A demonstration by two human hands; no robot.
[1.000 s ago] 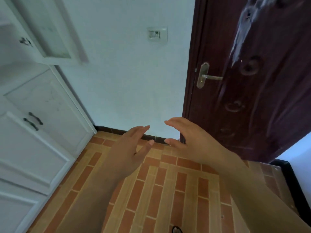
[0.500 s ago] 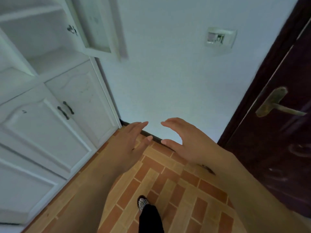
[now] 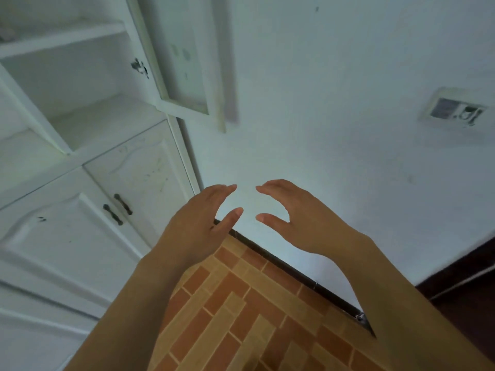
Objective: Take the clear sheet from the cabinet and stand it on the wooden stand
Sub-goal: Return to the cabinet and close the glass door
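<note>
head | left hand [image 3: 199,223] and right hand [image 3: 300,218] spread wide, empty, held right of cabinet [image 3: 80,124] | cabinet door [image 3: 184,62] open, shelves look bare | clear sheet not visible, so its place, axis and facing cannot be told | judged stiff, light, slick, breakable: grip opposite edges

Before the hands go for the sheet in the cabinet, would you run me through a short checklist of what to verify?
1. Left hand empty and open: ok.
2. Right hand empty and open: ok.
3. Upper cabinet door swung open: ok.
4. Clear sheet located on the open shelf: cannot tell, none visible.
5. Hands at the shelf: not ok, they are in front of the wall, right of the cabinet.
6. Wooden stand located: cannot tell, out of view.
</note>
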